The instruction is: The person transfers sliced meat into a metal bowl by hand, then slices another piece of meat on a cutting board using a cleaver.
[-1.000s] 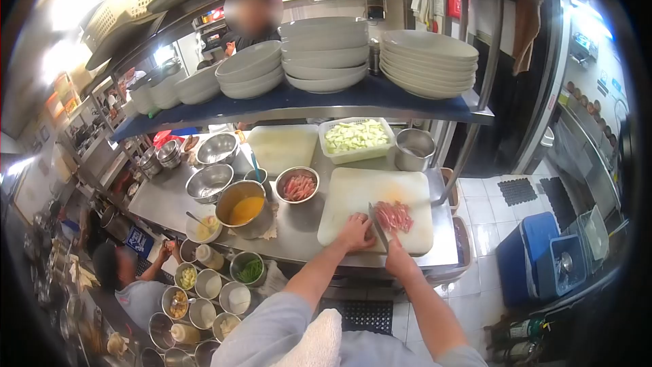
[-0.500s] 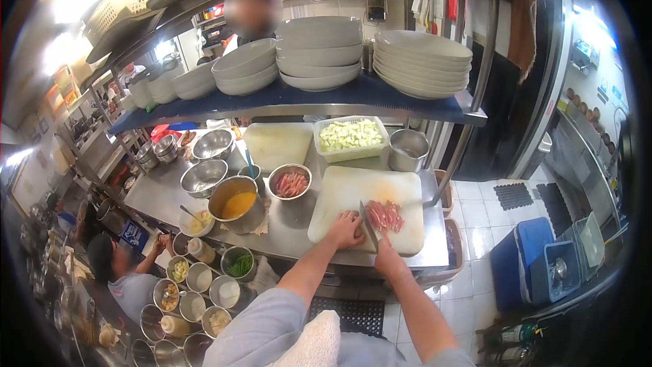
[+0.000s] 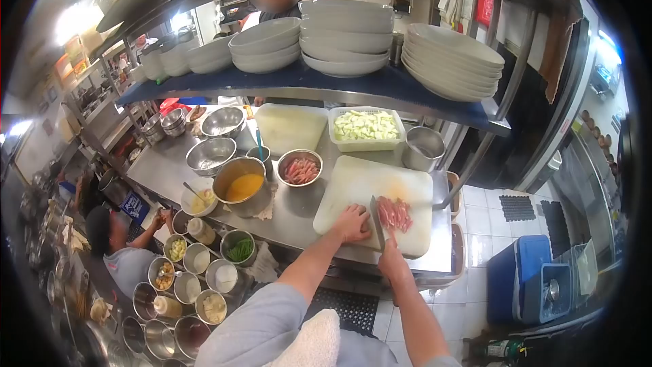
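Observation:
My right hand (image 3: pixel 392 259) is closed round the handle of a kitchen knife (image 3: pixel 377 220), whose blade points away from me over the white cutting board (image 3: pixel 339 180). Sliced raw meat (image 3: pixel 394 215) lies in a small heap just right of the blade. On the left side of the knife, my left hand (image 3: pixel 351 223) rests on the board with its fingers bent and pressed together. Whatever may be under those fingers is hidden. A steel bowl of meat strips (image 3: pixel 299 170) stands beyond the board's left edge.
Behind the board are a tub of chopped pale-green vegetable (image 3: pixel 367 128) and a steel pot (image 3: pixel 424 147). A pot of orange liquid (image 3: pixel 243 187) stands left. Stacked plates (image 3: pixel 451 64) fill the overhead shelf (image 3: pixel 285 85). One person (image 3: pixel 125 261) works at left, another behind the shelf.
The whole view has shifted slightly, so the board and plates appear farther right. Both hands stay at the board, the knife still beside the sliced meat.

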`<state>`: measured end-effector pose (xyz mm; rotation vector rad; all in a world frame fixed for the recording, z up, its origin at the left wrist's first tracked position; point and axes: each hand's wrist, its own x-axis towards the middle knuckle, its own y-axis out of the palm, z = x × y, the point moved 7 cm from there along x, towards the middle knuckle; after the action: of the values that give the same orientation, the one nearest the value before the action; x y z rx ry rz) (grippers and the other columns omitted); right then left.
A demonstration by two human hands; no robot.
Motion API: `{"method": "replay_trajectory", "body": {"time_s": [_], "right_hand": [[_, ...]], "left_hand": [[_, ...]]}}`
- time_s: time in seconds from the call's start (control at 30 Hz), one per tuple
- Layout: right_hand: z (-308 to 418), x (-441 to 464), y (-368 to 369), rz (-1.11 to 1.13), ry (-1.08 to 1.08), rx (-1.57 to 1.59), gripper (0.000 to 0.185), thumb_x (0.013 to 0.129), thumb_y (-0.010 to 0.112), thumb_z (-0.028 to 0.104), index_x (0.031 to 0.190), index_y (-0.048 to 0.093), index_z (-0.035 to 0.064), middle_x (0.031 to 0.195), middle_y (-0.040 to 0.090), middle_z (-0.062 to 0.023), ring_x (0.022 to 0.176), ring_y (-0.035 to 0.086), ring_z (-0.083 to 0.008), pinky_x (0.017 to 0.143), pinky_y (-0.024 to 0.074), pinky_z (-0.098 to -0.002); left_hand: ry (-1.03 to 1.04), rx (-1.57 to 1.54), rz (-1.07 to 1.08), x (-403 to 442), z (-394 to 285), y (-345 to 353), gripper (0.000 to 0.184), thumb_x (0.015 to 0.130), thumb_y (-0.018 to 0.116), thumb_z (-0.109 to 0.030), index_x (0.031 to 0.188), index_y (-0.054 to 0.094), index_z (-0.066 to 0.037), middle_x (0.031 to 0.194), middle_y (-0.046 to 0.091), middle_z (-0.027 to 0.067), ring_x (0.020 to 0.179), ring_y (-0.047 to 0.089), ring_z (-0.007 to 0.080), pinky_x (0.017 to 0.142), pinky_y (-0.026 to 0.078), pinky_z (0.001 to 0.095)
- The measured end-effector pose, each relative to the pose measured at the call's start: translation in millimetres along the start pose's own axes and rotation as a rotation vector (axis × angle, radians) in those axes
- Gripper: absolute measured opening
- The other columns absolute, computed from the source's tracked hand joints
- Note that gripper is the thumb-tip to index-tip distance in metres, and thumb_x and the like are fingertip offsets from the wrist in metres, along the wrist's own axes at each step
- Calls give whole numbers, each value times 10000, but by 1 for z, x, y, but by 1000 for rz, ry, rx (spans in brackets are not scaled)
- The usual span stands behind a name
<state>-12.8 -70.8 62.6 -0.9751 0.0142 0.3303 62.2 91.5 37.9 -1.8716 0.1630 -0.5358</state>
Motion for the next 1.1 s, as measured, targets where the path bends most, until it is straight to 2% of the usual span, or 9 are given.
{"method": "replay_trajectory", "body": {"time_s": [0.27, 0.37, 0.57, 0.63, 0.73, 0.9, 0.97, 1.03, 1.1], "right_hand": [[-20, 12, 21, -41, -77, -11, 740, 813, 500, -46, 1487, 194, -80, 1076, 609, -423, 1027, 640, -521, 916, 500, -565], [-21, 10, 20, -124, -124, 37, 268, 861, 480, -5, 1122, 433, -46, 1034, 585, -448, 1023, 593, -579, 887, 477, -632], [-27, 15, 27, -172, -165, 55, 277, 862, 487, 2, 1130, 423, -25, 1003, 597, -439, 994, 607, -579, 856, 485, -641], [-30, 18, 30, -184, -171, 58, 268, 860, 485, -1, 1120, 425, -23, 998, 597, -439, 992, 609, -578, 853, 486, -641], [-42, 23, 46, -44, -188, -46, 253, 860, 479, 0, 1107, 431, -22, 993, 601, -435, 995, 610, -574, 850, 487, -639], [-9, 8, 6, 19, 27, 32, 393, 882, 479, 31, 1255, 393, -60, 956, 650, -384, 986, 643, -533, 889, 486, -597], [-17, 8, 9, 48, 66, 65, 419, 883, 486, 38, 1280, 377, -42, 967, 642, -396, 962, 643, -543, 843, 501, -608], [-15, 3, 5, 37, 85, 96, 421, 860, 475, 27, 1269, 401, -39, 1070, 595, -439, 1033, 593, -576, 944, 433, -634], [-24, 9, 13, 67, 78, 143, 467, 861, 484, 35, 1302, 366, -61, 1048, 604, -433, 1038, 587, -577, 945, 427, -642]], "left_hand": [[5, 3, -13, -1, 3, 5, 570, 766, 652, -494, 1123, 642, -49, 1241, 586, 169, 1205, 507, 354, 1052, 390, 486], [4, 1, -5, 0, 5, 6, 581, 757, 667, -500, 1126, 645, -51, 1247, 584, 170, 1210, 506, 357, 1049, 391, 495], [19, 6, -65, -1, 7, 9, 517, 748, 698, -458, 1071, 638, -59, 1223, 583, 169, 1183, 507, 376, 1023, 406, 496], [-16, 9, 25, 2, 11, 15, 594, 739, 688, -507, 1127, 648, -58, 1281, 574, 185, 1235, 494, 382, 1066, 388, 511], [-11, -15, 4, -1, 8, 15, 561, 746, 685, -498, 1097, 649, -61, 1264, 582, 182, 1219, 503, 378, 1047, 399, 514], [-3, -23, 7, 2, 5, 6, 503, 759, 684, -463, 1051, 648, -55, 1213, 598, 180, 1162, 525, 379, 1016, 414, 506], [-6, -36, -3, 2, 6, 5, 495, 767, 691, -452, 1053, 648, -50, 1202, 597, 184, 1144, 530, 381, 1014, 416, 496], [-20, -27, 53, 0, 2, 0, 512, 772, 698, -463, 1068, 649, -48, 1205, 596, 186, 1146, 531, 379, 1020, 416, 485], [15, -34, -2, -1, 9, 8, 539, 778, 699, -482, 1093, 649, -48, 1213, 595, 189, 1167, 526, 380, 1032, 412, 477]]}}
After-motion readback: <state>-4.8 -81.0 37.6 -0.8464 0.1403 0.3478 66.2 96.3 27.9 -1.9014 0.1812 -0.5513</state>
